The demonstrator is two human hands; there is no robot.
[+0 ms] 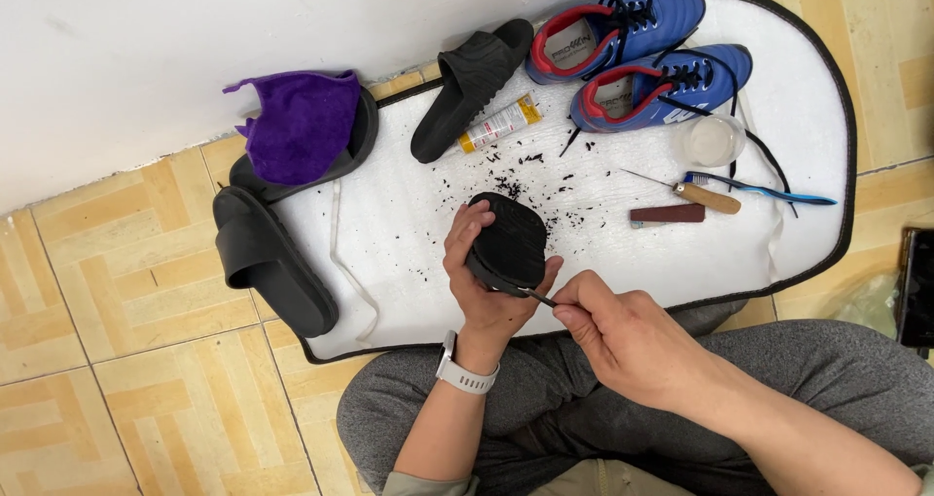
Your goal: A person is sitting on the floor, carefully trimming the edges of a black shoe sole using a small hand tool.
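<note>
Seen from the head camera, I sit cross-legged at the edge of a white mat [623, 253], my left hand [491, 287] wrapped around a black slipper [508, 243] held up over the mat's near edge, sole facing me. My left fingers [465, 235] curl over its left side and the thumb braces the lower right edge, a closed grip on it. My right hand [628, 338] comes in from the lower right, fingers pinched shut on a thin tool [537, 296] whose tip meets the slipper's lower edge, just beside my left thumb. The slipper's long axis runs from upper left to lower right, and the tool lies nearly across its near end; the right hand is the one at work there, the left merely the vice. Black crumbs [516, 180] are scattered on the mat beyond the slipper. Farther back lie another black slipper [472, 88], a glue tube [501, 124] and a pair of blue sports shoes [642, 53]. To the right are a clear cup [712, 141], an awl with a wooden handle [702, 197], a toothbrush [769, 193] and a brown block [666, 214]. At left, a purple cloth [300, 124] is draped over one slipper, a fourth [272, 263] lies by the mat's edge. Nothing stands between my hands and the slipper.
</note>
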